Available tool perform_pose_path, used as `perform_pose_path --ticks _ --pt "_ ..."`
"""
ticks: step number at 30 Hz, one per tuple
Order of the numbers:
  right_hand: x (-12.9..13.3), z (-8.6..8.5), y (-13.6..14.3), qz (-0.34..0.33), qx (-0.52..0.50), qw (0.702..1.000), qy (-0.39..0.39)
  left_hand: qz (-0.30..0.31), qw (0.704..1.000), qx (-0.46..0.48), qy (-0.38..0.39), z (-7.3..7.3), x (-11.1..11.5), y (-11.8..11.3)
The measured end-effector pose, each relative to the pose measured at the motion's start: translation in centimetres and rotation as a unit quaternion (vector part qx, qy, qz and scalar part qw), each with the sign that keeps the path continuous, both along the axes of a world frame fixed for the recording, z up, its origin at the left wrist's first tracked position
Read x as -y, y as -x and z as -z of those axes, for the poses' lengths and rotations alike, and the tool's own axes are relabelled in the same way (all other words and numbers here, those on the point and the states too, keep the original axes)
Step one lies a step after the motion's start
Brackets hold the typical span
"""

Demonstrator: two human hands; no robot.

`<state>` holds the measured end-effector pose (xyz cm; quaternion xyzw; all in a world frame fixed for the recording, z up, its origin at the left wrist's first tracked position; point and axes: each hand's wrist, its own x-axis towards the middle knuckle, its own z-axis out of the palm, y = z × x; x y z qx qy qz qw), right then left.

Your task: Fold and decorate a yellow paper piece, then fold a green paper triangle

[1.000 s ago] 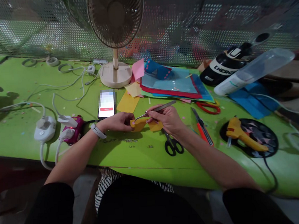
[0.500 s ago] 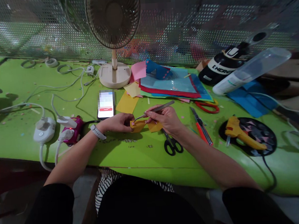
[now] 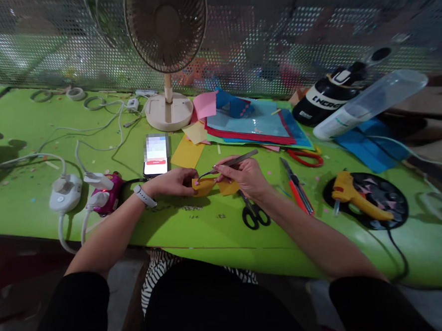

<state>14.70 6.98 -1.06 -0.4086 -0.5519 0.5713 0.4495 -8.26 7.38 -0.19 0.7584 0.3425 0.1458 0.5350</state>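
My left hand [image 3: 179, 182] is closed on the left end of a folded yellow-orange paper [image 3: 204, 187], near the table's front edge. My right hand [image 3: 242, 175] holds metal tweezers [image 3: 243, 157], and their tip points left, at a small pink piece [image 3: 196, 182] on the paper. Whether the tip grips that piece is too small to tell. The right part of the paper lies beneath my right fingers. Black-handled scissors [image 3: 256, 217] rest just below my right hand, their blades partly hidden by it.
A phone [image 3: 156, 157], a fan [image 3: 170, 111] and stacked coloured paper [image 3: 248, 124] stand or lie behind my hands. To the right are a red cutter [image 3: 298, 193], red-handled scissors [image 3: 306, 158], a yellow glue gun [image 3: 357, 197] and bottles. Plugs and cables [image 3: 66, 191] lie left.
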Motion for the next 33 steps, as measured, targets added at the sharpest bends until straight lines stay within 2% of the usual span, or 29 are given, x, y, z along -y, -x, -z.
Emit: perform_pose_path --ticks 33 --pt "0.63 -0.73 0.15 0.007 0.016 1.000 -0.010 -0.005 0.999 0.018 0.034 0.16 0.06 -0.08"
